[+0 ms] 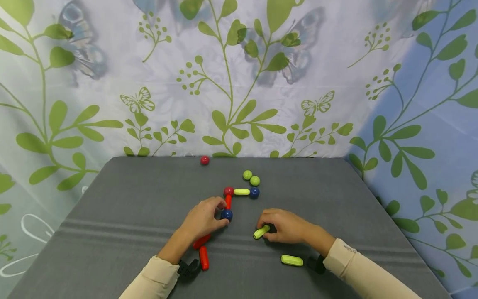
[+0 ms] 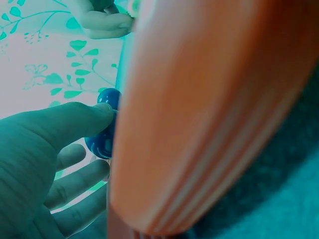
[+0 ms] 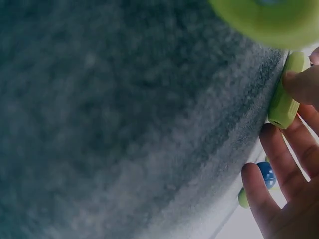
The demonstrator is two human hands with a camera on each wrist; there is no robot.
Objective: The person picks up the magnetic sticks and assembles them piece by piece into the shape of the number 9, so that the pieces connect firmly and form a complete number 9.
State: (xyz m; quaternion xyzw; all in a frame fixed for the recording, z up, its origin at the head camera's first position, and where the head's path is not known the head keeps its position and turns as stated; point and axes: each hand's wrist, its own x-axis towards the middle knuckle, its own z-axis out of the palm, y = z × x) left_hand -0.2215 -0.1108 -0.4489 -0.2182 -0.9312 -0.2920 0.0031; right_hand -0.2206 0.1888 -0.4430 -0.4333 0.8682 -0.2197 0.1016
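Both hands pinch, forearms slanting inward from either side

A curtained-off grey tabletop, the kind of room hidden
Fabric printed with leaves and butterflies hangs behind it and along both sides, filling the background

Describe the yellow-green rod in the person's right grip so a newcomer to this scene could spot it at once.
Start at the grey table, then find the person's right grip. Pinched there is a short yellow-green rod. Of its two lookalikes, a loose rod lies nearer the person and another rod sits between a red ball and a blue ball; this one alone is held.
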